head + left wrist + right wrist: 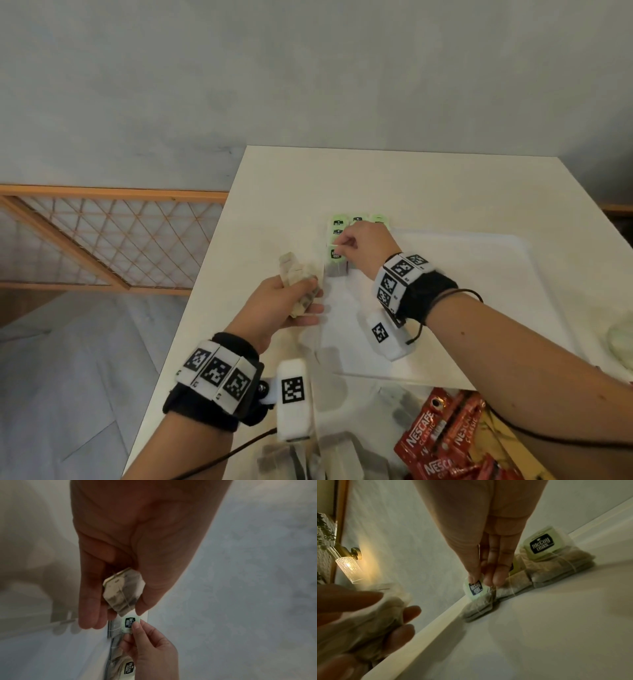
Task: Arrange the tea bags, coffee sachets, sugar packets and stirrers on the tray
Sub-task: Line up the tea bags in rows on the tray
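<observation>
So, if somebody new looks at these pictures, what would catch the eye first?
Probably the two hands at the tray's far left corner: the right hand pinches a green tag on the tea bags lined up there, while the left hand grips a bunch of loose bags just off the tray's edge. Next, the red coffee sachets at the table's near edge.

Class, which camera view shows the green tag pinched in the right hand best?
The left wrist view: the green tag faces it, print sharp. The right wrist view shows it partly hidden by fingers; the head view shows it small.
</observation>
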